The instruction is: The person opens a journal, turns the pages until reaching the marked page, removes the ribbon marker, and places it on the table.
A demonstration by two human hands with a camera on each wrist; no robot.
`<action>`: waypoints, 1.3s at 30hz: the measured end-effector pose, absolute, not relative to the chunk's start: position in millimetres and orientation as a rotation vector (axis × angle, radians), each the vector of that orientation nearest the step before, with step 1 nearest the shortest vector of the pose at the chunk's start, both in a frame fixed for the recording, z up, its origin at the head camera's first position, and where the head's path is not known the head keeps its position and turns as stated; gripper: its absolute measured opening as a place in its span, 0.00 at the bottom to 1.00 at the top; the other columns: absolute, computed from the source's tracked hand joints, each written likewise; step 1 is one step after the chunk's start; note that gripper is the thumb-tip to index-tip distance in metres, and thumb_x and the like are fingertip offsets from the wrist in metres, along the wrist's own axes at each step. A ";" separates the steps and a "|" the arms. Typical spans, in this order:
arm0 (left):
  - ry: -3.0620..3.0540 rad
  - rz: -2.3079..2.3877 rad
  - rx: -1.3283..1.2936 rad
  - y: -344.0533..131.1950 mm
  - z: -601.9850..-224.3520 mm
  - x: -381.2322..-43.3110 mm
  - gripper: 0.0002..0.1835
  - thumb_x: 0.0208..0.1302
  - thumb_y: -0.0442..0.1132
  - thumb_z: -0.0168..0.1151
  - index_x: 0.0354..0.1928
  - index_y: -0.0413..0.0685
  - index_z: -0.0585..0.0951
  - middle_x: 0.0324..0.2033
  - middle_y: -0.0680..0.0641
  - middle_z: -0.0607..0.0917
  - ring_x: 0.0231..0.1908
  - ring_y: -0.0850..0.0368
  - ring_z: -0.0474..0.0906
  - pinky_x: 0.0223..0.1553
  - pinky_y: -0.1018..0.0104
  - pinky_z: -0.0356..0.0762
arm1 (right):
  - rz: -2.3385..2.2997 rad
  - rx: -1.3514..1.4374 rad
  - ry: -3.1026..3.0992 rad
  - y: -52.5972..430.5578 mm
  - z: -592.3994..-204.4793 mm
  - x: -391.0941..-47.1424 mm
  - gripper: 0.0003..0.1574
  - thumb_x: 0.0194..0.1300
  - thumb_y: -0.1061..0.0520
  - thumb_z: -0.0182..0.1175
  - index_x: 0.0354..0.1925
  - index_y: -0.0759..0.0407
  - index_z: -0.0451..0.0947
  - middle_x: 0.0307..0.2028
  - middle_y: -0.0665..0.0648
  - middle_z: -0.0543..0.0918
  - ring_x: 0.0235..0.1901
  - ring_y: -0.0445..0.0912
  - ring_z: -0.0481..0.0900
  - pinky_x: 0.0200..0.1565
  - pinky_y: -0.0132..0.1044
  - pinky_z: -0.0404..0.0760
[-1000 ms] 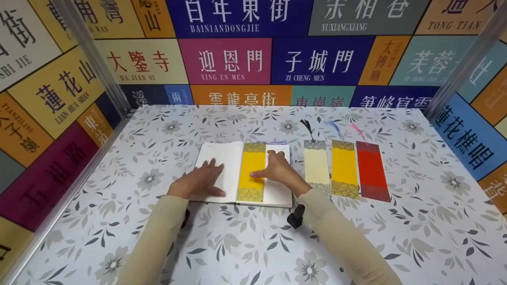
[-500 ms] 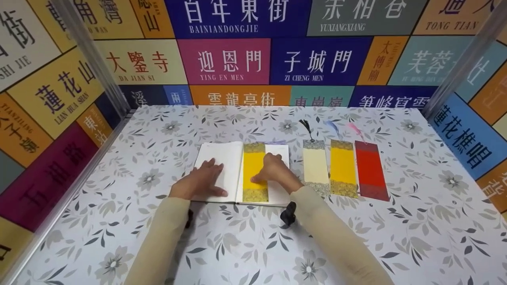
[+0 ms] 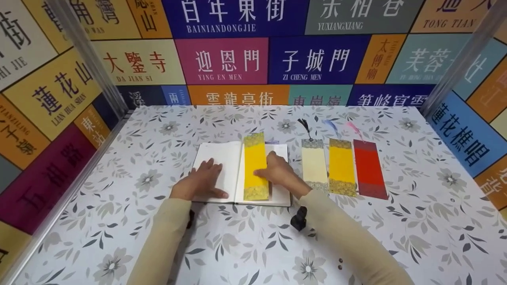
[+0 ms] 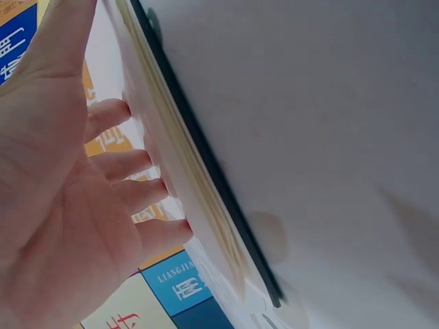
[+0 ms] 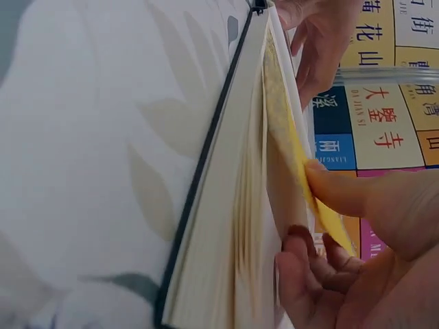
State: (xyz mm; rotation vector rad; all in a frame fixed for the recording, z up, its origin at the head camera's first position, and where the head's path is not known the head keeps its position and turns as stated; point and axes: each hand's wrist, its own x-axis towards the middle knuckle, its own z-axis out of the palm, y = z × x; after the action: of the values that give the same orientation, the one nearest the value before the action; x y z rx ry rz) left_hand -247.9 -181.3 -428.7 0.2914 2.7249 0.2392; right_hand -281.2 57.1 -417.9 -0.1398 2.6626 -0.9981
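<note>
An open notebook [image 3: 223, 152] with white pages lies on the table in the head view. My left hand [image 3: 200, 178] rests on its left page, fingers spread, and the left wrist view has those fingertips at the page by the dark cover edge [image 4: 206, 161]. Between thumb and fingers, my right hand [image 3: 279, 170] pinches the right edge of a yellow bookmark [image 3: 255, 160] with gold patterned ends. In the right wrist view this bookmark [image 5: 299, 154] stands tilted up off the pages, the thumb [image 5: 336, 188] on its face. A purple tassel [image 3: 272, 142] shows at the notebook's top edge.
Right of the notebook lie a cream bookmark [image 3: 314, 164] with a black tassel, a second yellow bookmark [image 3: 342, 164] with a blue tassel and a red bookmark [image 3: 370, 168] with a pink tassel. A wall of coloured sign panels [image 3: 223, 61] stands behind the floral-covered table [image 3: 222, 245].
My right hand has drawn the yellow bookmark slightly right, away from the notebook's fold, and tilted it up off the page. My left hand stays on the left page.
</note>
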 end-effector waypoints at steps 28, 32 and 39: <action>2.752 0.330 0.263 -181.7 -421.8 -245.8 0.55 0.51 0.59 0.76 0.75 0.40 0.60 0.77 0.33 0.55 0.76 0.36 0.51 0.74 0.37 0.56 | -1.170 0.354 2.767 235.9 -357.4 -357.6 0.39 0.73 0.64 0.38 0.79 0.62 0.44 0.73 0.70 0.63 0.57 0.57 0.72 0.41 0.39 0.81; 2.753 0.318 0.270 -178.9 -422.2 -246.1 0.55 0.51 0.60 0.76 0.74 0.41 0.61 0.76 0.34 0.57 0.75 0.37 0.54 0.74 0.38 0.58 | -1.160 0.388 2.751 266.2 -356.0 -364.9 0.42 0.71 0.66 0.38 0.80 0.63 0.41 0.74 0.72 0.61 0.47 0.55 0.74 0.32 0.34 0.77; 2.763 0.292 0.305 -178.3 -421.7 -247.5 0.54 0.52 0.61 0.74 0.74 0.40 0.61 0.75 0.34 0.59 0.75 0.37 0.55 0.74 0.37 0.57 | -1.195 0.265 2.827 313.3 -361.5 -363.6 0.42 0.68 0.66 0.38 0.78 0.66 0.45 0.74 0.76 0.56 0.30 0.50 0.76 0.24 0.36 0.62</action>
State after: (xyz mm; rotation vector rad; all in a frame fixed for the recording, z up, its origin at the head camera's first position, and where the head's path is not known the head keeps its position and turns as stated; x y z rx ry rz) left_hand -247.5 -178.3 -421.7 0.3053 2.7630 0.2918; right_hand -363.6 313.3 -361.5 0.2652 2.8266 -1.1948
